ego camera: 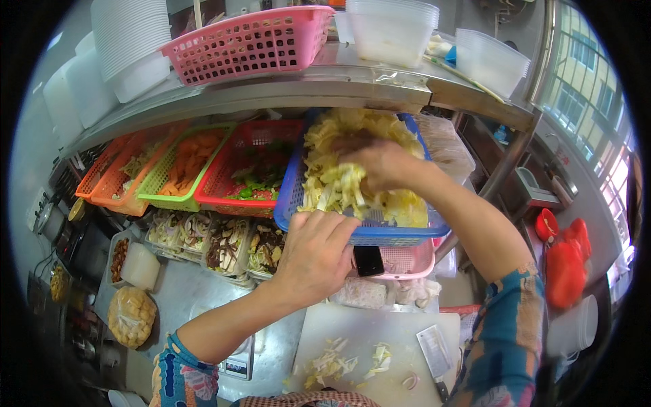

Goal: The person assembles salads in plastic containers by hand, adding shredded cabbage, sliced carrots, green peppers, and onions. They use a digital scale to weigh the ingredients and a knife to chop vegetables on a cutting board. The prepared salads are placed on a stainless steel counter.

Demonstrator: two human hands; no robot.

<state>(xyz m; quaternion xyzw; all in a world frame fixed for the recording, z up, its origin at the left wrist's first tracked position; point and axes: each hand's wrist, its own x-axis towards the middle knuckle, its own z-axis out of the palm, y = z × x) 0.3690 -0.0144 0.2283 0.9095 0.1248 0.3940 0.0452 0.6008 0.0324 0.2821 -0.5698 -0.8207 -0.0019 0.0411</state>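
My left hand (318, 254) grips the front rim of a blue plastic basket (386, 235), its fingers curled over the edge. Cut yellow-white cabbage leaves (330, 191) fill much of that basket. Down among the leaves is my right hand (376, 157), blurred, with its fingertips hidden, so I cannot make out what it holds. Below me lies a white cutting board (325, 323) with loose cabbage shreds (330, 364) and a cleaver (435, 351) on its right side.
Baskets of green peppers (249, 191) and sliced carrots (188, 163) stand left of the blue one. Filled plastic tubs (226, 249) sit below them. A steel shelf (305, 94) overhangs the baskets. A phone (368, 261) rests by a pink basket (412, 259). A scale (238, 364) is near my left forearm.
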